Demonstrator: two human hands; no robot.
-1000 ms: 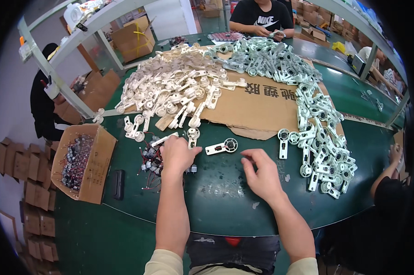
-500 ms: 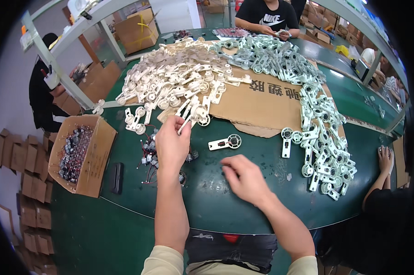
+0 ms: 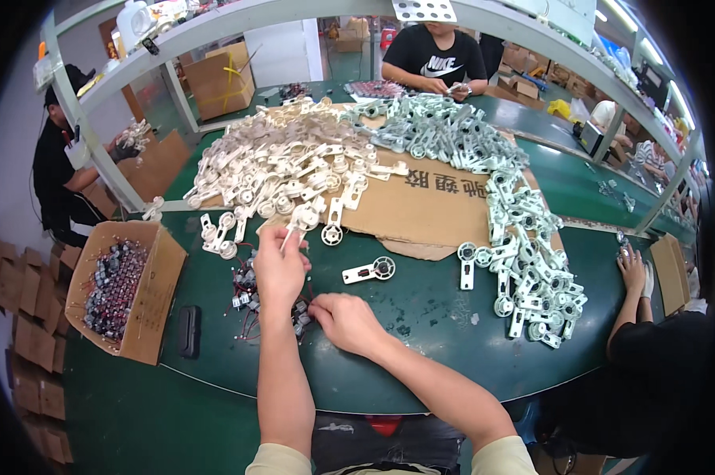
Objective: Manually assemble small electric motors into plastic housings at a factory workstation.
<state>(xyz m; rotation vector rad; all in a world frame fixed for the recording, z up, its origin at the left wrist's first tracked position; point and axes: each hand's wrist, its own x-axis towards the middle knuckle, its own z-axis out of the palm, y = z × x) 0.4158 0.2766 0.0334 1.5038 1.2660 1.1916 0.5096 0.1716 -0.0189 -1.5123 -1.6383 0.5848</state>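
My left hand (image 3: 282, 269) pinches the narrow end of a white plastic part (image 3: 306, 215) with a round head, at the near edge of a heap of cream-white parts (image 3: 270, 150). Lower down, the closed fingertips of my right hand (image 3: 348, 323) touch a small pile of grey components with red and black wires (image 3: 245, 301); what they grip, if anything, is hidden. A single white part with a spoked ring and a dark piece inside (image 3: 369, 271) lies on the green table, just beyond my right hand.
A cardboard box of wired components (image 3: 120, 297) stands left, beside a black case (image 3: 189, 331). Greenish-white parts (image 3: 531, 277) run down the right over flat cardboard (image 3: 421, 206). One person (image 3: 436, 67) works across the table; another's hand (image 3: 632, 269) rests at the right edge.
My right hand has moved left to the wired components. The left hand still grips a white part, and another part with a ring now lies separately beside it. The view has shifted.
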